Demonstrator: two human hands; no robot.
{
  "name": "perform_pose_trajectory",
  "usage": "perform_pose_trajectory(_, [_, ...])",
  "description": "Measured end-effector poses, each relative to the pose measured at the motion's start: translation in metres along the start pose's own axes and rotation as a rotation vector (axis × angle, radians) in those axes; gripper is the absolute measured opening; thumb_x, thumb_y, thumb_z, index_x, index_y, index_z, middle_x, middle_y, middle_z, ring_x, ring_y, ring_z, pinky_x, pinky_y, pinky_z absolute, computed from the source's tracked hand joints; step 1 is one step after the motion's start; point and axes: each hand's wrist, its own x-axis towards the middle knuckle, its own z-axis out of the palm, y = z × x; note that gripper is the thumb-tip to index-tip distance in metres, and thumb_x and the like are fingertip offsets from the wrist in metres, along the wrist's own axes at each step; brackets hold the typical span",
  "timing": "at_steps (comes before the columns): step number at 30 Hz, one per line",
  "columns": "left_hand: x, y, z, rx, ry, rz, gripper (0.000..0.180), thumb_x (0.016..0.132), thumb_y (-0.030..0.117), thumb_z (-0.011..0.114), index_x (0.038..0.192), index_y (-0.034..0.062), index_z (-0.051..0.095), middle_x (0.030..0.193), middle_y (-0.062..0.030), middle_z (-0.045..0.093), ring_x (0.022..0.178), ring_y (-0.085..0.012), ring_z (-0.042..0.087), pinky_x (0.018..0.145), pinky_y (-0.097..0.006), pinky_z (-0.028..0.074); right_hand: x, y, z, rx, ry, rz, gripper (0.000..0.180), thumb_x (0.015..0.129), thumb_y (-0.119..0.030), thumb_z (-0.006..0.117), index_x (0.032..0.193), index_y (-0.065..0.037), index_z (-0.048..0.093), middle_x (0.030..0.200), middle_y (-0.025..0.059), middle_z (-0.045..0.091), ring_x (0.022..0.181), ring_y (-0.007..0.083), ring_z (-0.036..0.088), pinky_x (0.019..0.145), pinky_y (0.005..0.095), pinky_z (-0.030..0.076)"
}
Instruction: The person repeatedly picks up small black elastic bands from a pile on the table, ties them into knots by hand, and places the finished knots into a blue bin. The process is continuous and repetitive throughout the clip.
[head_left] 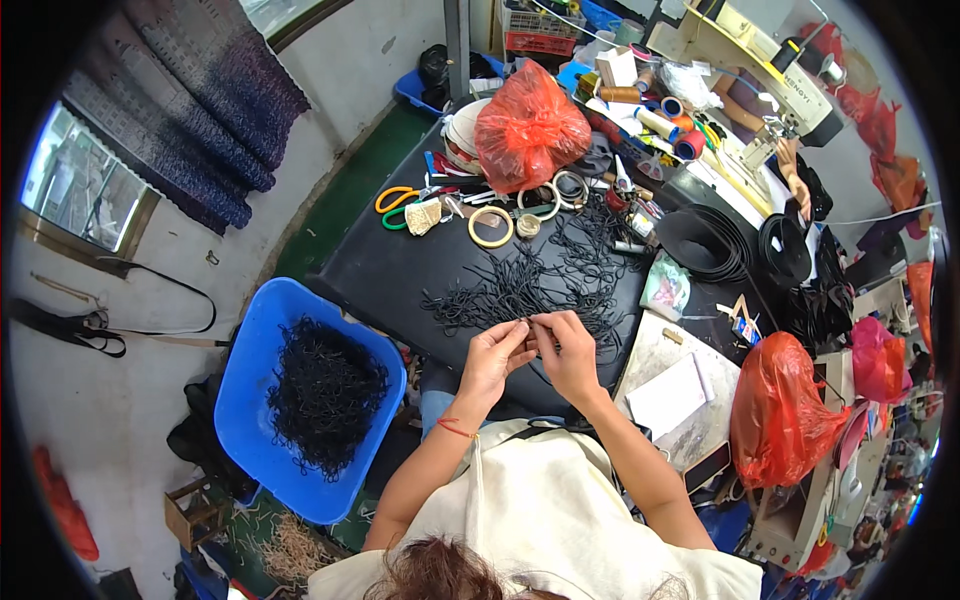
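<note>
My left hand [497,352] and my right hand [566,352] meet at the near edge of the black table [400,262]. The fingertips of both are pinched together, almost touching. Between them seems to be a thin black cord, mostly covered by the fingers. Just beyond lies a loose pile of black cords [530,285], spread toward the right. To the left of my left arm, a blue tub [262,400] holds a large tangled heap of similar black cords [328,395].
Scissors [397,199], tape rolls [490,227] and a red plastic bag [530,125] crowd the table's far side. At right are a notepad [672,395], another red bag [785,410] and coiled black strap [705,243]. Another person's hand [795,178] is by a sewing machine [775,75].
</note>
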Motion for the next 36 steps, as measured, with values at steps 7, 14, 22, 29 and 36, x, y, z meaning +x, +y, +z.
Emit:
perform_pose_trajectory(7, [-0.001, -0.015, 0.002, 0.135, 0.051, 0.209, 0.014, 0.09, 0.014, 0.054, 0.097, 0.0029, 0.06, 0.088, -0.0048, 0.063, 0.081, -0.0126, 0.062, 0.076, -0.026, 0.051, -0.007, 0.006, 0.006, 0.25, -0.032, 0.127, 0.017, 0.078, 0.002, 0.06, 0.094, -0.002, 0.061, 0.081, 0.0116, 0.059, 0.066, 0.0243, 0.059, 0.059, 0.0304, 0.048])
perform_pose_trajectory(14, [-0.002, 0.008, -0.01, -0.215, 0.008, 0.088, 0.012, 0.089, 0.015, 0.055, 0.094, 0.0055, 0.06, 0.081, -0.0011, 0.06, 0.073, -0.0083, 0.058, 0.071, -0.023, 0.048, -0.002, 0.003, -0.017, -0.151, -0.069, -0.167, 0.017, 0.075, -0.002, 0.064, 0.092, -0.004, 0.064, 0.079, 0.0087, 0.058, 0.068, 0.0242, 0.059, 0.058, 0.0313, 0.048])
perform_pose_trajectory(22, [-0.01, 0.017, -0.011, 0.155, -0.096, -0.025, 0.016, 0.087, 0.013, 0.059, 0.096, -0.0005, 0.061, 0.084, -0.0035, 0.063, 0.075, -0.0087, 0.06, 0.072, -0.024, 0.051, 0.006, -0.002, -0.01, -0.076, -0.108, -0.235, 0.014, 0.076, -0.002, 0.062, 0.089, -0.002, 0.06, 0.08, 0.0096, 0.056, 0.068, 0.0253, 0.058, 0.06, 0.0329, 0.048])
perform_pose_trajectory(29, [-0.014, 0.029, -0.012, 0.721, -0.083, 0.089, 0.014, 0.086, 0.008, 0.058, 0.094, -0.0018, 0.063, 0.081, -0.004, 0.062, 0.066, -0.0088, 0.058, 0.06, -0.023, 0.048, 0.013, -0.01, -0.047, -0.165, -0.202, -0.289, 0.012, 0.075, -0.003, 0.064, 0.086, -0.004, 0.062, 0.077, 0.0077, 0.056, 0.069, 0.0254, 0.057, 0.06, 0.0339, 0.047])
perform_pose_trajectory(36, [-0.034, 0.036, 0.0, 0.406, -0.236, 0.134, 0.021, 0.087, 0.007, 0.057, 0.105, -0.0032, 0.059, 0.083, -0.0051, 0.062, 0.07, -0.0082, 0.058, 0.066, -0.02, 0.049, 0.021, -0.004, -0.041, 0.124, -0.292, -0.023, 0.012, 0.075, -0.001, 0.063, 0.087, -0.003, 0.063, 0.074, 0.0072, 0.055, 0.06, 0.0182, 0.054, 0.053, 0.0278, 0.042])
